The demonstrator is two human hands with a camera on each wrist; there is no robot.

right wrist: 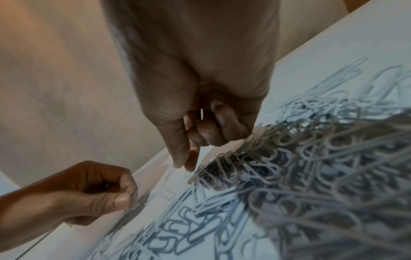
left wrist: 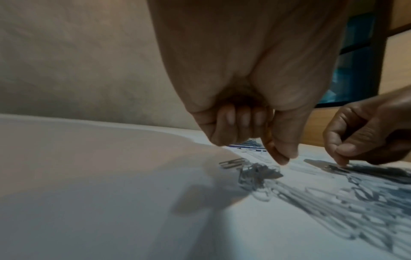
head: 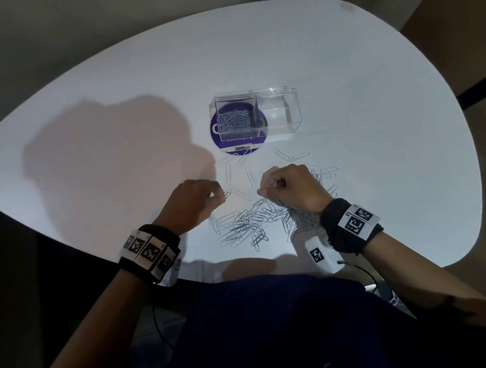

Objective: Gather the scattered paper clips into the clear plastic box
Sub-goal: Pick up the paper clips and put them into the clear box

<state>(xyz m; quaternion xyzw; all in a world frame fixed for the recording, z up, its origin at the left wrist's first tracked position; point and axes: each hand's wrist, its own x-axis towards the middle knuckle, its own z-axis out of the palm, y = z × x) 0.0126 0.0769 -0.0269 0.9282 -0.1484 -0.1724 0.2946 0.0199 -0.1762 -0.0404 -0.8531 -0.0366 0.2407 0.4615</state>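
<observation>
Under my right palm (head: 290, 188) much of the heap of paper clips (head: 250, 223) goes out of sight from the head view, and my wrist band covers its near right edge. What my right fingers (right wrist: 219, 131) enclose is hard to read: the right wrist view shows them curled tight against the palm with a thin bright sliver of wire standing between them, so I seem to have a clip or two tucked in there, while thumb and forefinger come together in a point just above the table. How many clips are inside I cannot tell.

My left hand (head: 196, 200) is curled the same way, three fingers folded into the palm, thumb and forefinger pinched close together near a loose clip (head: 227, 194). Whether they have actually caught that clip is too blurred to say in the left wrist view.

Farther from me on the white table (head: 72, 119) stands the clear plastic box (head: 278, 111), well apart from both hands. Its left compartment holds a tangle of clips; its right compartment looks bare, though the clear walls make that uncertain. A round purple sticker (head: 216, 131) lies beneath the box, its lettering cut off by the clips and walls. Single clips lie scattered between box and hands.
</observation>
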